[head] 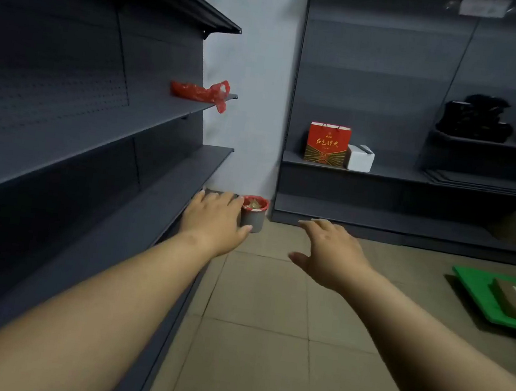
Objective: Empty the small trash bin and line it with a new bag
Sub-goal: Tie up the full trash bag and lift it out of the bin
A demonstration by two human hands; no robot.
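From the head view, the small grey trash bin (253, 218) is sitting on the tiled floor (266, 326) in the corner, just beside the end of the bottom shelf (166, 190). It is wearing a red liner (256, 200) folded over its rim, with brownish rubbish showing inside. Both hands are reaching forward, fingers spread and holding nothing: the left hand (214, 219) is overlapping the bin's near side in view, the right hand (331, 253) is hovering apart. The bin is probably light and rigid; the thin, slippery liner is best pinched at the rim. A loose red bag (204, 93) is lying on a middle shelf (196, 108).
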